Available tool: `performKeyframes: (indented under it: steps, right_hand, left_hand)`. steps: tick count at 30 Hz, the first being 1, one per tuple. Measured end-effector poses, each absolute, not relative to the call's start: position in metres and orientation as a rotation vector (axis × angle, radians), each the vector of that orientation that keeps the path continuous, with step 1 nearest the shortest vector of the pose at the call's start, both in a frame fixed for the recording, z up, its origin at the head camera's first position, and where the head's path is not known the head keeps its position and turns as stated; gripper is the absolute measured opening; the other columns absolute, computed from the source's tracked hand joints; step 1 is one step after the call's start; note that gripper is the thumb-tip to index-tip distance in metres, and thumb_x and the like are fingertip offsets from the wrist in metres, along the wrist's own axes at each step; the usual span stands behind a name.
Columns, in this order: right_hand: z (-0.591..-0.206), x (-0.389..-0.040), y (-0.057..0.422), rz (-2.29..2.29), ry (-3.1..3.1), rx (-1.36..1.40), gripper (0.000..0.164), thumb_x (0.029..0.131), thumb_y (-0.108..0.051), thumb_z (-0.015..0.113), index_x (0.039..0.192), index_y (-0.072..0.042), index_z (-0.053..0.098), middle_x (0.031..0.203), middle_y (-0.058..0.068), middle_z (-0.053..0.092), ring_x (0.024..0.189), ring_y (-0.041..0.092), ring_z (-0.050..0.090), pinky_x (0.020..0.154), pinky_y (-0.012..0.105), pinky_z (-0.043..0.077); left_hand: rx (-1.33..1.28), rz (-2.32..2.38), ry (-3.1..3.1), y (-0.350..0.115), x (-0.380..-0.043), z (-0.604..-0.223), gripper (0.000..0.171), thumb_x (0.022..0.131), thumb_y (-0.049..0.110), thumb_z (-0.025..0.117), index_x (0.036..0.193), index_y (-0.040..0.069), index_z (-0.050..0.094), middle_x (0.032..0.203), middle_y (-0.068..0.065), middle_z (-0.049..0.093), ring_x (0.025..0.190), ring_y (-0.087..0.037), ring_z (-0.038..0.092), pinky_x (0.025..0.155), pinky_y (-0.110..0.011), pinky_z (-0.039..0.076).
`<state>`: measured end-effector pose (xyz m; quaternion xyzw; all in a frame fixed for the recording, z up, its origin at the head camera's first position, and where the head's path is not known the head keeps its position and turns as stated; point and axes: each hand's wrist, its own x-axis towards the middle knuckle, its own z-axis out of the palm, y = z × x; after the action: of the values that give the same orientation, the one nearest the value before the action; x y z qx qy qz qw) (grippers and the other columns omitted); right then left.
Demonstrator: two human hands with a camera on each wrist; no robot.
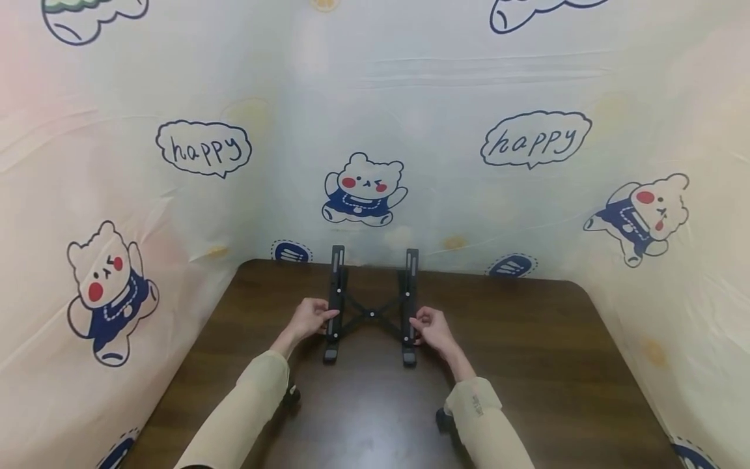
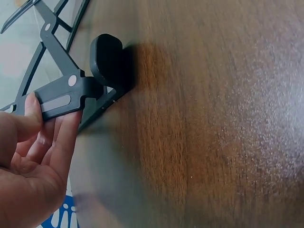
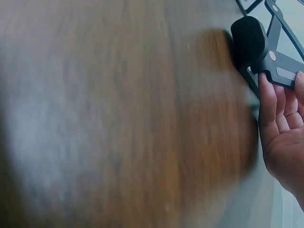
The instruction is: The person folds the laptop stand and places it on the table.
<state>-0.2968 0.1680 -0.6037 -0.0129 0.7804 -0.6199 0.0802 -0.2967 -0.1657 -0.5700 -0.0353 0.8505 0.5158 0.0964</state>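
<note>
Left hand (image 1: 309, 318), right hand (image 1: 435, 328), forearms (image 1: 243, 404) converging, pinching stand (image 1: 372, 314)

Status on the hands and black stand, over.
Left hand, right hand: each pinching one side of black stand. Stand: spread open. No obstruction visible.

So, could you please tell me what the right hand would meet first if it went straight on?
The right hand would likely first meet the right rail of the black stand, which it pinches; depth beyond is unclear.
</note>
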Motion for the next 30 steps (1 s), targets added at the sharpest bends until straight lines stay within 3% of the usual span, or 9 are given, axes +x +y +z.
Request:
performKeyframes:
  steps: [6,18,24,30]
  right_hand:
    - [-0.602,-0.295,0.175,-1.82,2.358,-0.026,0.014,0.108,-0.004,0.067,0.095,-0.002,0.06,0.079,0.005,0.064,0.067,0.016,0.063,0.059,0.028,0.062]
    - [-0.602,-0.291,0.184,-1.814,2.378,-0.009,0.015,0.109,-0.005,0.065,0.097,-0.001,0.059,0.077,0.003,0.06,0.065,0.017,0.062,0.057,0.028,0.062]
    - [-0.604,-0.293,0.189,-1.82,2.383,-0.087,0.022,0.108,-0.002,0.064,0.089,-0.007,0.055,0.072,0.002,0.061,0.061,0.014,0.063,0.054,0.028,0.06]
    - [-0.599,-0.291,0.188,-1.814,2.388,-0.07,0.02,0.109,-0.003,0.064,0.091,-0.002,0.054,0.071,0.002,0.057,0.06,0.016,0.061,0.054,0.029,0.06]
  left_hand:
    - [-0.14,1.535,2.528,-0.162,-0.297,-0.571,0.016,0.108,0.012,0.071,0.105,-0.004,0.073,0.097,-0.016,0.08,0.078,-0.016,0.072,0.075,-0.038,0.07]
    - [-0.126,1.483,2.531,-0.15,-0.302,-0.564,0.023,0.108,0.017,0.072,0.115,-0.005,0.076,0.111,-0.023,0.082,0.085,-0.022,0.077,0.077,-0.038,0.07]
    - [-0.079,1.467,2.501,-0.138,-0.305,-0.561,0.022,0.108,0.015,0.072,0.109,-0.007,0.076,0.105,-0.023,0.083,0.077,-0.018,0.074,0.071,-0.035,0.069]
    - [-0.05,1.475,2.493,-0.119,-0.309,-0.562,0.019,0.109,0.014,0.071,0.1,-0.003,0.072,0.103,-0.022,0.082,0.077,-0.017,0.072,0.071,-0.036,0.069]
